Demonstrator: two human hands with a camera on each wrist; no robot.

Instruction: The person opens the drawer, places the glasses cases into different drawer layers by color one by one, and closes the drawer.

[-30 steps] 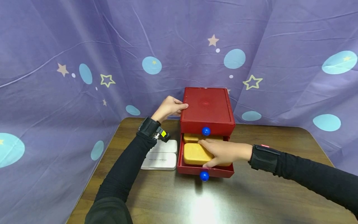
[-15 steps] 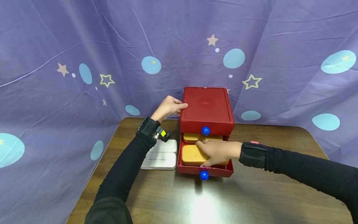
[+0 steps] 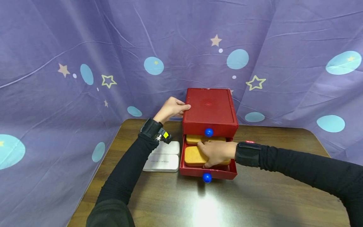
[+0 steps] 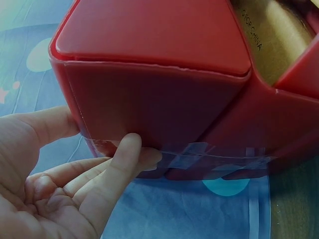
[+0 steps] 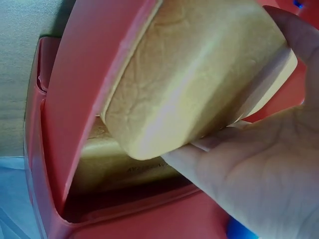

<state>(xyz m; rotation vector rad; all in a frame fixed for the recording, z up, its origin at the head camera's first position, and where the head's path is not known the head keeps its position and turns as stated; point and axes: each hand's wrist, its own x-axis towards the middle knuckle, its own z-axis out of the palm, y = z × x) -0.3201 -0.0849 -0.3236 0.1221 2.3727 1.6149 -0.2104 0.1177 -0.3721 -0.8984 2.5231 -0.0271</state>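
Note:
A red two-drawer box (image 3: 210, 107) stands on the table with its lower drawer (image 3: 195, 171) pulled out. My left hand (image 3: 173, 108) holds the box's rear left corner, thumb and fingers on adjoining faces. In the lower drawer, my right hand (image 3: 216, 153) grips a yellow glasses case (image 3: 194, 156) between thumb and fingers. The right wrist view shows this glasses case (image 5: 199, 74) tilted against the red drawer wall (image 5: 94, 99). Behind it in the drawer lies another yellow glasses case (image 3: 194, 139), partly under the upper drawer, which is closed.
Two white cases (image 3: 163, 163) lie side by side on the wooden table (image 3: 158, 198), just left of the drawer. Blue round knobs (image 3: 207, 178) stick out from both drawer fronts. A purple patterned cloth (image 3: 181, 41) hangs behind the table.
My right hand and forearm have shifted left, and the front yellow glasses case has moved slightly left within the drawer. My left hand stays at the box's corner.

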